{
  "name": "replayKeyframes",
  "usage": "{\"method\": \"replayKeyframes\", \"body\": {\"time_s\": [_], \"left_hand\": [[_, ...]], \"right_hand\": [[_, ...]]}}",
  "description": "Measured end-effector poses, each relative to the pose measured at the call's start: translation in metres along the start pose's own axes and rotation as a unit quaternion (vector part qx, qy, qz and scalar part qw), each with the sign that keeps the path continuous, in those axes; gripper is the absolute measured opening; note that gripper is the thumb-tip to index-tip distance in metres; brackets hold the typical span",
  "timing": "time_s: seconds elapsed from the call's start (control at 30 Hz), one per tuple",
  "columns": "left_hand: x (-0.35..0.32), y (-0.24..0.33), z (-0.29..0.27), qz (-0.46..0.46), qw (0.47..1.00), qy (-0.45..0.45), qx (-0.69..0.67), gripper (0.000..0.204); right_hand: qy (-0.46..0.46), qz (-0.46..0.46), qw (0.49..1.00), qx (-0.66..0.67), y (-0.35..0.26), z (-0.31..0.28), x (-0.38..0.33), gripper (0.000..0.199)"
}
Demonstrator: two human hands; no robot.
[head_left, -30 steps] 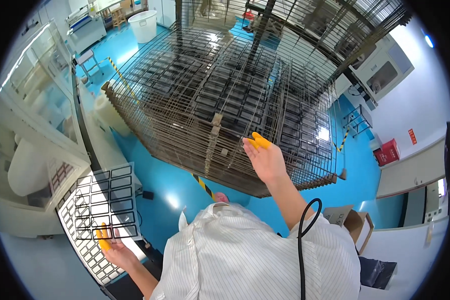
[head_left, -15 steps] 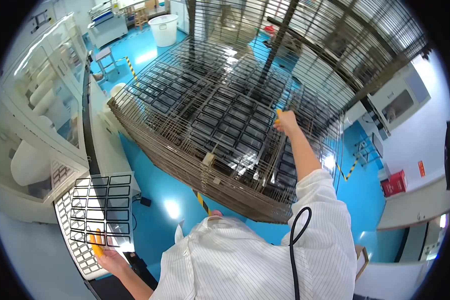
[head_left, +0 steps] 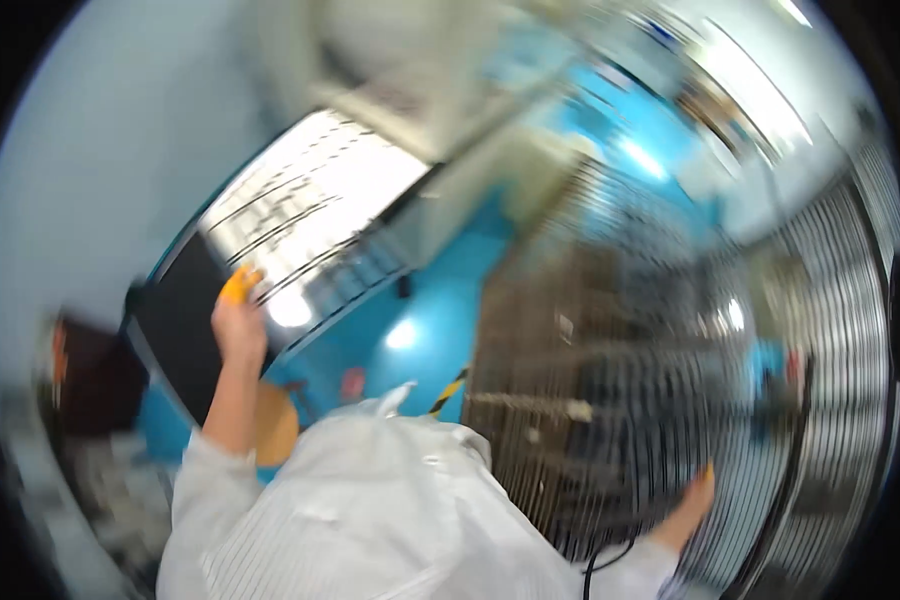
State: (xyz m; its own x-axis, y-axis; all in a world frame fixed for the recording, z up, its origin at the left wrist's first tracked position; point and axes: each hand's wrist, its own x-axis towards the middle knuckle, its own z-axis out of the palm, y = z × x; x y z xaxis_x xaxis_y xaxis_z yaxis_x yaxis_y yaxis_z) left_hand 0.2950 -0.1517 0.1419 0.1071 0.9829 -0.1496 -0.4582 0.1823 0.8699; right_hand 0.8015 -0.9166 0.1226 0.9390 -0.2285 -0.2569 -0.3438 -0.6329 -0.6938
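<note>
My left hand [head_left: 240,318], with yellow finger covers, is closed at the edge of a clear sheet with black rectangular outlines [head_left: 355,262]. The sheet overlaps a bright lit panel [head_left: 355,150] and reaches past its edge over the blue floor. Beside the panel, close to that hand, is a black surface [head_left: 185,320]. My right hand [head_left: 695,500], also with a yellow finger cover, is over the wire rack [head_left: 530,400] at the lower right. Motion smears its fingers, and whether it touches the rack does not show. The dark sheets on the rack [head_left: 640,400] are blurred.
A round tan stool seat [head_left: 275,425] stands under my left forearm. Upright wire shelves [head_left: 840,330] of the rack rise at the right. Pale cabinetry [head_left: 450,60] lies beyond the lit panel. Blue floor [head_left: 420,310] with yellow-black tape [head_left: 450,392] runs between panel and rack.
My view has swung left, so the lit panel is nearer the middle and the rack lies to the right. My left hand still has the sheet; my right hand is now low at the right.
</note>
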Motion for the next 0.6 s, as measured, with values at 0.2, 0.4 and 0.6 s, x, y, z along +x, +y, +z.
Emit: {"method": "replayKeyframes", "body": {"time_s": [0.2,0.4,0.6], "left_hand": [[0.069,-0.019,-0.078,0.054,0.973,0.221,0.036,0.024],[0.159,-0.049,-0.142,-0.024,0.956,0.290,0.022,0.033],[0.228,-0.085,-0.193,-0.002,0.935,0.335,0.114,0.025]], "right_hand": [[0.072,0.034,0.995,0.053,-0.091,0.001,-0.037,0.038],[0.216,0.025,0.976,-0.007,-0.230,0.006,-0.126,0.032],[0.287,-0.070,0.953,0.071,-0.333,0.095,-0.259,0.029]]}}
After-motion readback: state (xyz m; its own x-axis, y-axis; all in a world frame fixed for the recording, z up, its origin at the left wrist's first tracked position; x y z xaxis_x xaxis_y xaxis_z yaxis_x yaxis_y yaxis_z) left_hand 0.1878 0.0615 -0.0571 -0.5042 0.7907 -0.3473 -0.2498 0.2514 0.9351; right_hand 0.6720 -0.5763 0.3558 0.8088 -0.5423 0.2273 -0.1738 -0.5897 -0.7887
